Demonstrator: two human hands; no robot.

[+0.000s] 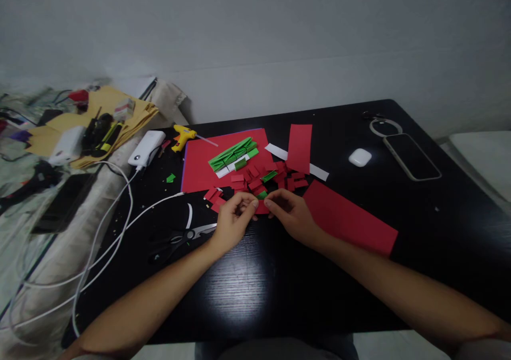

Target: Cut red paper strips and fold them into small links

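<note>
My left hand [233, 219] and my right hand [289, 211] meet over the black table [247, 291], fingers pinched together on a small red paper piece [262, 207]. Just beyond the fingertips lies a heap of small folded red paper pieces [275, 176] with a few green bits among them. A large red sheet [207, 160] behind carries a bundle of green paper strips [233, 154]. Another red sheet [349, 216] lies right of my right hand, and a red strip [300, 147] rests over a white strip [319, 171].
Scissors [179, 240] lie left of my left hand. A yellow glue gun [181, 136], a white power bank [147, 147] with white cables [107, 227], a white earbud case [360, 157] and a phone [411, 155] sit on the table. Cluttered papers and gadgets lie at far left.
</note>
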